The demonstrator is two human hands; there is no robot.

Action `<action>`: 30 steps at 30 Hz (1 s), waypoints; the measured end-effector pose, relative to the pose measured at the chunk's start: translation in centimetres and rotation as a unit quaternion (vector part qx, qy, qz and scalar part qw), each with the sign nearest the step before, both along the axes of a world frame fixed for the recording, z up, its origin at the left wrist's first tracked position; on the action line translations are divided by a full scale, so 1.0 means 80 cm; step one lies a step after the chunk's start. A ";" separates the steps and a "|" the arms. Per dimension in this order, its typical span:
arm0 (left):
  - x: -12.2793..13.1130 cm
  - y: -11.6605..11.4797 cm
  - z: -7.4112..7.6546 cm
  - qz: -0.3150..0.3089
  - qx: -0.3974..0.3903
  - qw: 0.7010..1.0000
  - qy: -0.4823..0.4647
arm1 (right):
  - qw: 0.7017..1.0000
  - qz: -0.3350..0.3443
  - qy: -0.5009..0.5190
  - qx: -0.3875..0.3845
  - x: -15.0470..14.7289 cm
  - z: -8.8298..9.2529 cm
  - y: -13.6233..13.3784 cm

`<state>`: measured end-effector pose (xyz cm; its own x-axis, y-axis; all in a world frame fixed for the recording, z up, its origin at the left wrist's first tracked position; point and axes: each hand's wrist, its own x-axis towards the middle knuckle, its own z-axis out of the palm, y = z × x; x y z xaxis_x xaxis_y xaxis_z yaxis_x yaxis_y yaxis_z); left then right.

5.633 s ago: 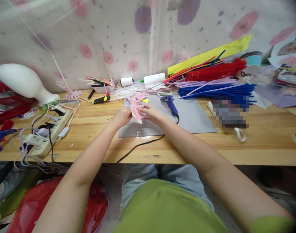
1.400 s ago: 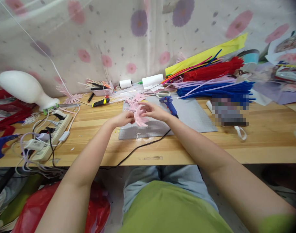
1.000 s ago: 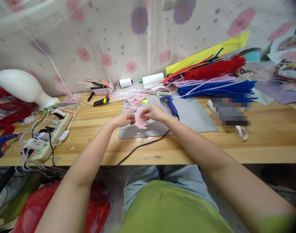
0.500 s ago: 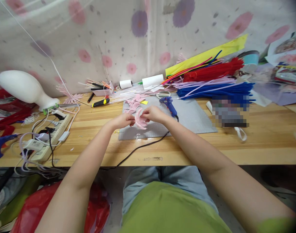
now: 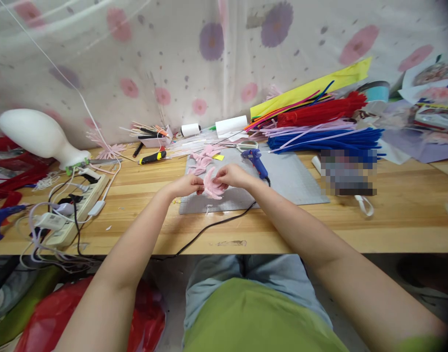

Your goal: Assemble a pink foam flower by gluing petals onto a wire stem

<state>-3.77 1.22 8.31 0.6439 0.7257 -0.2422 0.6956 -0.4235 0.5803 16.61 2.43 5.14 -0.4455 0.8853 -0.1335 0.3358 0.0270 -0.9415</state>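
Note:
Between my two hands, above the near part of the grey mat (image 5: pixel 293 181), is a pink fuzzy petal piece (image 5: pixel 211 188) with curved, pointed lobes. My left hand (image 5: pixel 189 185) pinches its left edge. From the right, my right hand (image 5: pixel 231 176) has thumb and fingers closed on the same piece. Just beyond lie more pink fuzzy pieces (image 5: pixel 202 157) and a small yellow slip (image 5: pixel 218 157). A blue glue gun (image 5: pixel 256 162) rests on the mat to the right of my right hand, its nozzle hidden or too small to make out.
Scissors (image 5: pixel 248 145) lie at the mat's back edge. Bundles of blue pipe cleaners (image 5: pixel 326 140) and red pipe cleaners (image 5: pixel 319 111) are piled at back right. A black cord (image 5: pixel 205 226) crosses the front. A crowded power strip (image 5: pixel 77 212) and a utility knife (image 5: pixel 152 157) are leftward.
The pink petal piece has turned slightly between my fingers, so its lobes show more spread out. Both hands stay nearly in place, and the view has shifted a little.

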 end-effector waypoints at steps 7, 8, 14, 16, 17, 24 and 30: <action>-0.002 0.001 -0.001 0.029 -0.028 0.999 -0.006 | 0.996 0.053 0.020 -0.064 0.015 0.006 0.000; -0.001 0.001 -0.001 0.028 -0.026 0.999 -0.002 | 0.997 0.044 0.015 -0.069 0.015 0.007 0.000; 0.002 0.002 0.000 0.023 -0.017 0.999 0.019 | 0.993 0.028 -0.059 -0.096 0.013 0.011 -0.001; 0.000 0.003 0.001 0.024 -0.034 0.999 0.019 | 0.995 0.052 -0.055 -0.071 0.015 0.015 0.001; -0.001 0.004 0.002 0.022 -0.049 0.998 0.020 | 0.996 0.063 -0.035 -0.048 0.016 0.017 0.002; -0.006 0.010 0.001 0.018 -0.137 0.990 -0.027 | 0.983 0.108 -0.007 0.147 0.007 0.024 0.009; -0.010 0.006 -0.003 0.065 -0.119 0.987 -0.081 | 0.962 0.005 -0.116 0.247 -0.001 0.022 -0.006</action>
<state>-4.53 1.73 8.05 0.5931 0.7400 -0.3173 0.6247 -0.1743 0.7612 16.52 1.97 6.87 -0.4625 0.8625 0.2053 0.5335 0.4557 -0.7125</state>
